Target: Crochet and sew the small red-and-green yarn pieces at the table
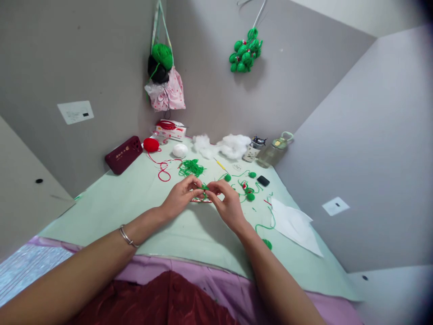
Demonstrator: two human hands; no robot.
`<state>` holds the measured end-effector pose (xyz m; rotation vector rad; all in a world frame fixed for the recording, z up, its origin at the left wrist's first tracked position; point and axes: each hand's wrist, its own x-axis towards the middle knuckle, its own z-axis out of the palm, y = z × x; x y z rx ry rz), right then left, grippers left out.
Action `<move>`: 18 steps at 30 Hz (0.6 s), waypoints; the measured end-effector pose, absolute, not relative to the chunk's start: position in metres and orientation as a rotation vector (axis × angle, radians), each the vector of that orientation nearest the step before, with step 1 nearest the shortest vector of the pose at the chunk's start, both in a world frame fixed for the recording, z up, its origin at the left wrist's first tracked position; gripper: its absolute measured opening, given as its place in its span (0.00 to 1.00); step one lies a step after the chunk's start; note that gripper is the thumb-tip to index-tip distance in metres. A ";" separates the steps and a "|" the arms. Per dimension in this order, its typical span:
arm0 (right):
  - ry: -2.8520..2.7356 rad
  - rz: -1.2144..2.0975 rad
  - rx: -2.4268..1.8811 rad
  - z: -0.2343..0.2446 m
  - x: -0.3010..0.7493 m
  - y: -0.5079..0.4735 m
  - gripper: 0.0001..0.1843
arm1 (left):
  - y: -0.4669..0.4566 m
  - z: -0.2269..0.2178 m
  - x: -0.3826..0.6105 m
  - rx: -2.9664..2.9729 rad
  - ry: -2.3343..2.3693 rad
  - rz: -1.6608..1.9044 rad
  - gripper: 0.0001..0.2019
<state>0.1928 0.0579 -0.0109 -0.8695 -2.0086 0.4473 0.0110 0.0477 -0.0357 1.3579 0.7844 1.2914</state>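
Observation:
My left hand (180, 196) and my right hand (227, 204) meet over the middle of the table, fingertips pinched together. Between them is a small piece of green yarn (204, 187), gripped from both sides; its exact shape is partly hidden by the fingers. Just beneath the hands a flat red and silvery thing (199, 200) shows in part, too covered to name. A loose heap of cut green yarn (191, 168) lies beyond my left hand. To the right of my right hand are several small green yarn balls (250, 197) with trailing ends.
Along the back stand a red yarn ball (151, 145), a white ball (180, 150), white stuffing (233, 146), a yellow-handled crochet hook (221, 166), a cup (253, 150) and a bottle (273, 151). A phone (124, 155) leans at left; white paper (296, 225) lies right.

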 end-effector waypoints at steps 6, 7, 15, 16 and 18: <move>-2.061 0.380 -0.822 -0.012 0.194 0.058 0.06 | 0.050 -0.039 0.010 1.348 0.794 1.272 0.10; -2.066 0.364 -0.808 -0.013 0.194 0.058 0.07 | 0.050 -0.040 0.010 1.341 0.797 1.265 0.11; -2.066 0.366 -0.860 -0.013 0.195 0.059 0.08 | 0.049 -0.039 0.012 1.335 0.766 1.265 0.10; -2.060 0.374 -0.867 -0.013 0.195 0.059 0.08 | 0.048 -0.038 0.013 1.333 0.753 1.269 0.09; -2.048 0.386 -0.866 -0.012 0.195 0.060 0.08 | 0.046 -0.035 0.013 1.337 0.740 1.274 0.08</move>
